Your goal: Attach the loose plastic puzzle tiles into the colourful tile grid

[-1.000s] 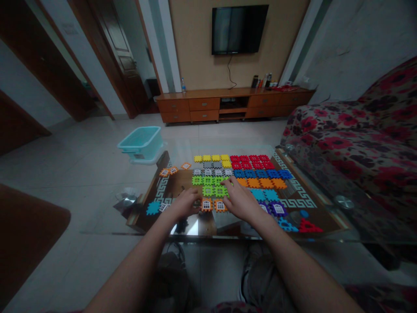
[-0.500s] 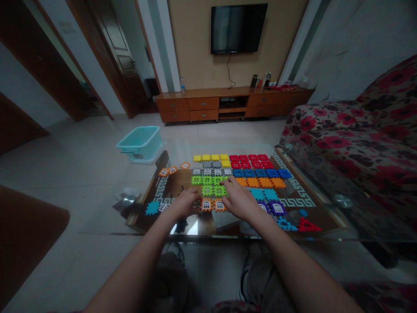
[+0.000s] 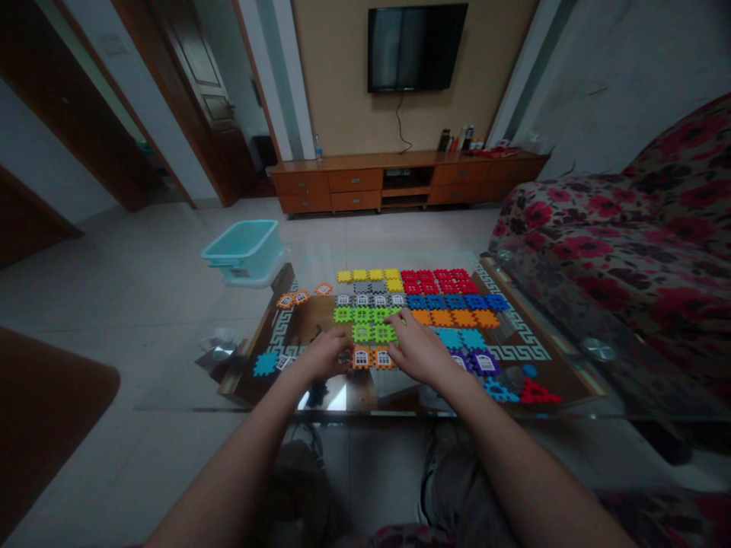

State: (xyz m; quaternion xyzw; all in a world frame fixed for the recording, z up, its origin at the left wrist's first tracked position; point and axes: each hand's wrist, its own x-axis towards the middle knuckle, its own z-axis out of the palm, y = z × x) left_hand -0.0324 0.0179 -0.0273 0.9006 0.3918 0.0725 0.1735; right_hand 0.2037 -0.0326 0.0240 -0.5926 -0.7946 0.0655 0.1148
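Observation:
Interlocking plastic tiles lie in colour rows on the glass table. My left hand (image 3: 327, 358) is at the left end of the near row, its fingers and thumb closed around the edge of an orange tile that is partly hidden. To its right are two orange window tiles (image 3: 371, 358). My right hand (image 3: 421, 352) rests over the right side of the tiles with its fingers apart. Its forefinger reaches the green window tiles (image 3: 373, 324), and its thumb is beside the right orange window tile. The palm hides some tiles.
Yellow tiles (image 3: 368, 275), red tiles (image 3: 437, 281), blue tiles (image 3: 455, 302) and purple tiles (image 3: 484, 363) lie around. Loose orange pieces (image 3: 292, 298) and a light-blue tile (image 3: 266, 364) are on the left. A turquoise tub (image 3: 243, 251) stands beyond the table's far left corner.
The whole view has shifted very slightly. Both hands keep almost the same place and shape, and no tile has visibly moved.

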